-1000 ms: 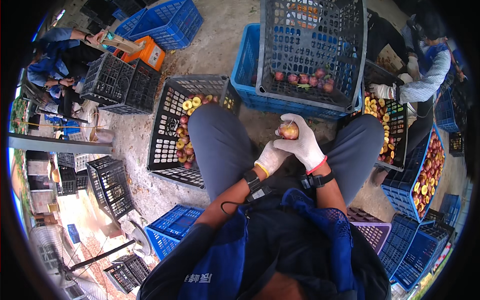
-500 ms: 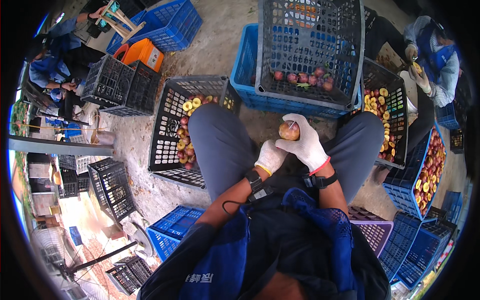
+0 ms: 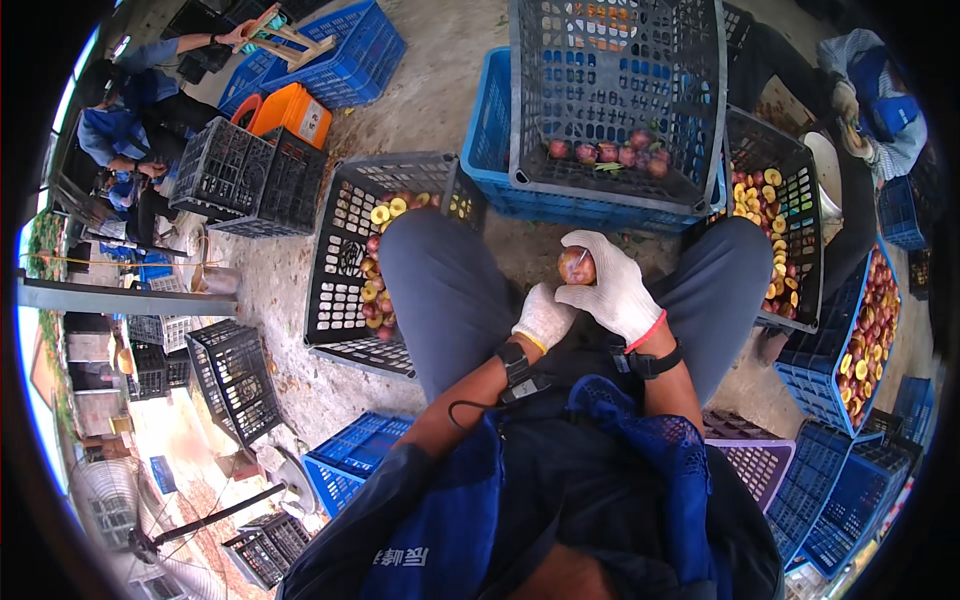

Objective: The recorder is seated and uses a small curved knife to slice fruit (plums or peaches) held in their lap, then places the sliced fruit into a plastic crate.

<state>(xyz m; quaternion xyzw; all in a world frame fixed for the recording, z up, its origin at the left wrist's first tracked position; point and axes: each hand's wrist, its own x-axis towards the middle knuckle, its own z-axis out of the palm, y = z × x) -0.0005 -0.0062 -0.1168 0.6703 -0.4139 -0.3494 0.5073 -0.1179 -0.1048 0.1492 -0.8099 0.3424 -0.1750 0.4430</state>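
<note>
My right hand (image 3: 620, 292), in a white knitted glove with a red cuff edge, holds a reddish-purple plum (image 3: 577, 265) between thumb and fingers. Just below it, against the right hand's thumb, is my left hand (image 3: 545, 317), gloved with a yellow cuff edge. Its fingers curl inward, and whatever they grip is hidden. Both hands are between my knees. In front of them, a tilted black crate (image 3: 620, 90) holds several whole plums (image 3: 627, 156) at its lower edge and rests on a blue crate (image 3: 487, 150).
Halved yellow-fleshed plums lie in a black crate (image 3: 335, 255) by my left knee and another black crate (image 3: 812, 225) by my right. A blue crate (image 3: 815, 360) of plums stands farther right. One co-worker (image 3: 885, 110) sits at right, another (image 3: 120, 120) reaches towards a wooden stool (image 3: 290, 50) at left.
The plum has turned a little in my right hand, showing a darker red side. At far left, the co-worker's arm and the wooden stool have shifted right. The view has moved slightly.
</note>
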